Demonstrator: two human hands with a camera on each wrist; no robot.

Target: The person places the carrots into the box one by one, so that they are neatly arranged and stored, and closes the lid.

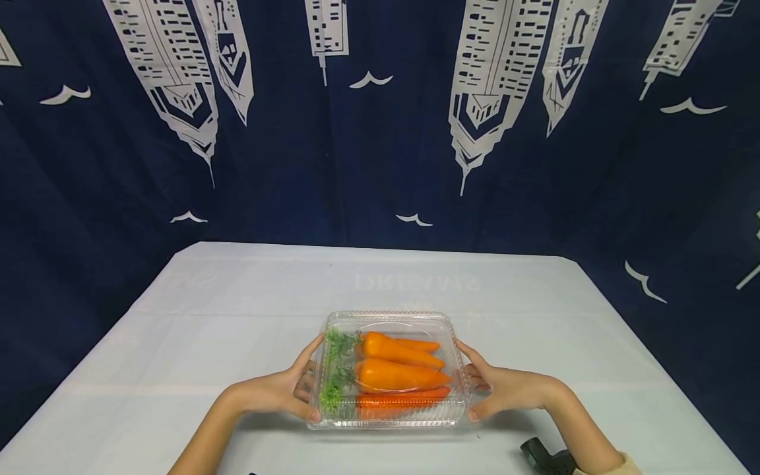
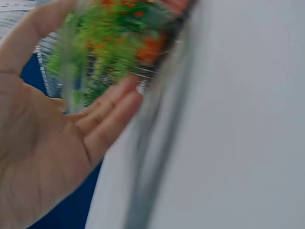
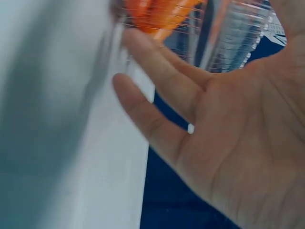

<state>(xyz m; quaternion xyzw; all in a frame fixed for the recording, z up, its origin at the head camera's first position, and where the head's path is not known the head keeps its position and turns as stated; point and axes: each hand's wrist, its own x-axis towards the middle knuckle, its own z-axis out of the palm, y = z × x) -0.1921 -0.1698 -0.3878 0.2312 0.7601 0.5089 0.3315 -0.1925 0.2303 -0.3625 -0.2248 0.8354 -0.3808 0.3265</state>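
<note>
A clear plastic clamshell container (image 1: 410, 318) with its lid down lies between my two hands. Inside are several orange carrots (image 1: 404, 376), their green leafy tops (image 1: 335, 376) toward the left. My left hand (image 1: 291, 389) holds the container's left side, thumb at the near corner and index finger farther back. At the opposite side my right hand (image 1: 505, 389) grips it in the same way, thumb near the front corner. In the left wrist view, fingers (image 2: 112, 109) reach the container's lower edge. The right wrist view shows fingertips (image 3: 138, 40) at the bottom edge beside the carrots.
A white cloth (image 1: 237, 316) with faint mirrored lettering covers the table. Near the right forearm sits a dark device (image 1: 546, 458), partly cut off by the frame. Behind the table hangs a navy curtain (image 1: 356, 165) printed with white buildings and birds.
</note>
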